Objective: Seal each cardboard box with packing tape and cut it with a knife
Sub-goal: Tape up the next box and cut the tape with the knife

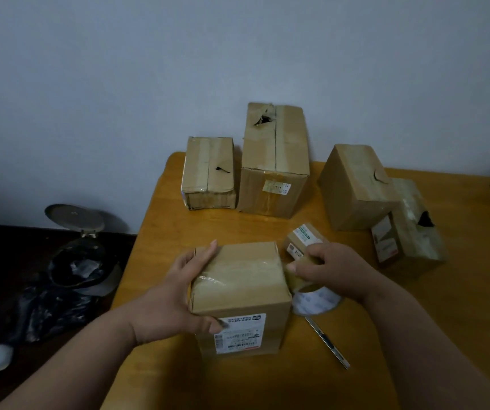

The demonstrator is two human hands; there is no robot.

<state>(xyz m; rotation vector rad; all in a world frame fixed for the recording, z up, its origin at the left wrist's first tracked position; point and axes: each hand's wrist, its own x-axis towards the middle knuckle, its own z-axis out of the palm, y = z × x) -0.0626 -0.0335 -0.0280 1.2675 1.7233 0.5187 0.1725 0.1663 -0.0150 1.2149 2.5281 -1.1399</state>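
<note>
Steadying the box [239, 279], the spread left hand [178, 294] presses it; the right hand [331, 267] grips the tape roll [304, 281].

A plain home room: wooden table [267, 232], bare wall [237, 54], pedal bin [81, 250] on dark floor.

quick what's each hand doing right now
Left hand: open, steadying the box.
Right hand: gripping the tape roll.

Six cardboard boxes stand fully in view on the table [178, 232]: one near [240, 294], two far left [209, 173] [276, 161], two right [353, 187] [409, 229], one small [301, 238]. One tape roll [311, 287], one knife [328, 341], two hands [175, 294] [331, 267], one bin [81, 255].
</note>
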